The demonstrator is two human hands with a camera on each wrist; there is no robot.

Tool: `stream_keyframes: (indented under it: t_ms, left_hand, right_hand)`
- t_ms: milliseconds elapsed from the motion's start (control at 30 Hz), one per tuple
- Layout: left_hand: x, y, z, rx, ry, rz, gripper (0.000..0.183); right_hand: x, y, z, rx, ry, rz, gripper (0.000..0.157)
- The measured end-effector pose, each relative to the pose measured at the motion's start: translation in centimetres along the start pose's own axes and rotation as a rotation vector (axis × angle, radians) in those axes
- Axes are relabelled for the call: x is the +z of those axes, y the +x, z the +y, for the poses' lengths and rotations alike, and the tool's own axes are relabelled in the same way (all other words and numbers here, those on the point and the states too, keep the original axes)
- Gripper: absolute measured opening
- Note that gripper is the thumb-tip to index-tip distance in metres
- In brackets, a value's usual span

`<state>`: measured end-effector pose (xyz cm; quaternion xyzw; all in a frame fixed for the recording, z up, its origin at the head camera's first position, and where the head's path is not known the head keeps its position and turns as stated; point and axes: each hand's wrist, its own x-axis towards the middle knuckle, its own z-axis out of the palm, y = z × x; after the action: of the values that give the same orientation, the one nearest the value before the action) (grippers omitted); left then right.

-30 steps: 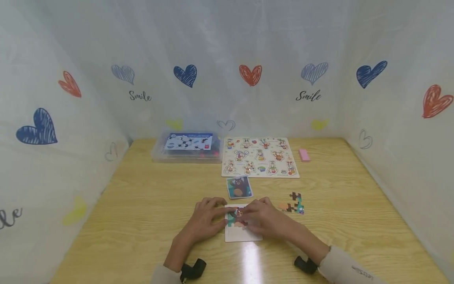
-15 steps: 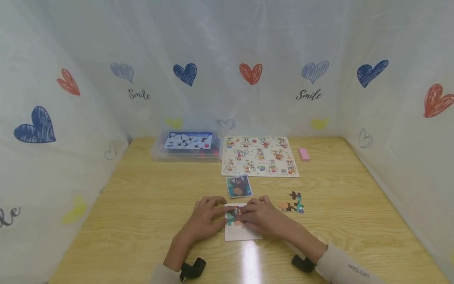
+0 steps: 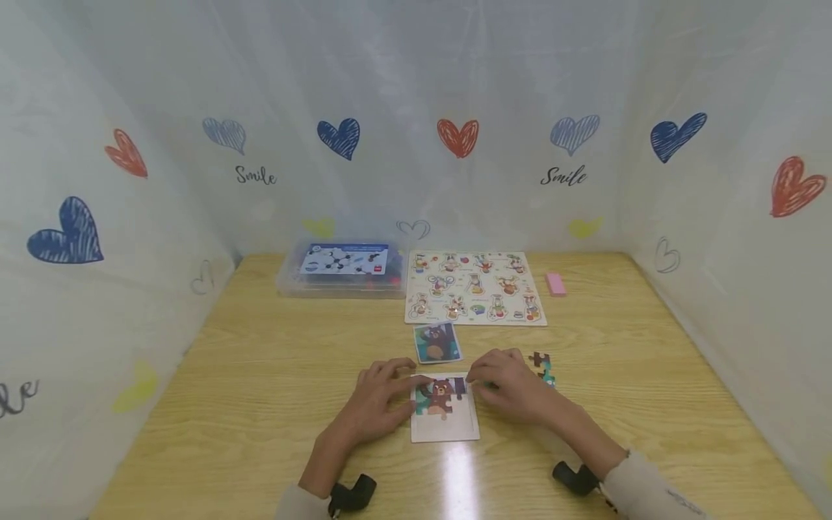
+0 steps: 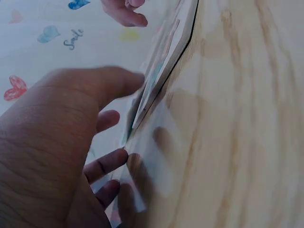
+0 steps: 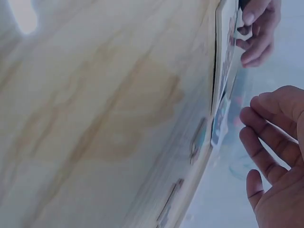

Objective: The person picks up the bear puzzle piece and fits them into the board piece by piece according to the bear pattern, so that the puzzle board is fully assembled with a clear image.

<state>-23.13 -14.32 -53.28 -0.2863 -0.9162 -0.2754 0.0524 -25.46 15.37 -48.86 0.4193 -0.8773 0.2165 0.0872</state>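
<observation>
A small white puzzle tray (image 3: 445,431) lies on the table with joined bear jigsaw pieces (image 3: 442,393) across its upper part and bare board below. My left hand (image 3: 380,397) rests at the tray's left side, index finger reaching over the top left corner. My right hand (image 3: 510,383) hovers just off the tray's right edge; in the right wrist view its loosely bent fingers (image 5: 278,147) hold nothing. Several loose jigsaw pieces (image 3: 541,359) lie beyond it, partly hidden by the hand. Above the tray sits a bear picture card (image 3: 437,343).
Toward the back lies a wooden animal puzzle board (image 3: 477,289). A clear plastic box (image 3: 341,282) with a molecule label stands to its left, a pink block (image 3: 556,284) to its right. White curtain printed with hearts (image 3: 339,139) encloses the table (image 3: 292,347).
My right hand has lifted away from the joined pieces and shifted right, uncovering the bear's face and a purple piece at the tray's top right. My left hand stays put.
</observation>
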Motion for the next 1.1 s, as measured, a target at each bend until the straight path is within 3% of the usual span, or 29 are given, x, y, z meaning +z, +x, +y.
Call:
stream_keyframes:
  t_ms: [267,433,633,800,933,1100]
  left_hand:
    - [1.0,0.2,1.1,0.063,-0.006,0.008,0.036]
    - [1.7,0.6,1.5,0.065,0.001,0.098,0.028]
    - [2.6,1.2,2.1,0.067,-0.051,0.202,0.021]
    - [2.5,1.3,2.3,0.052,-0.071,0.217,0.02]
    - [2.5,1.2,2.3,0.04,-0.073,0.208,0.02]
    - [2.6,1.2,2.3,0.038,-0.078,0.205,0.02]
  right_hand:
    - [-1.2,-1.4,1.8,-0.019,0.0,0.062,0.012]
    - [-2.1,-2.4,2.8,0.024,0.036,0.111,0.011]
    - [-3.1,-3.5,4.1,0.068,-0.009,0.152,0.013]
    - [-4.0,-4.0,5.3,0.058,-0.059,0.208,0.018]
    - [-4.4,-4.4,6.4,0.11,-0.091,0.193,0.02]
    - [-4.6,-5.1,7.5,0.242,-0.109,0.122,0.021]
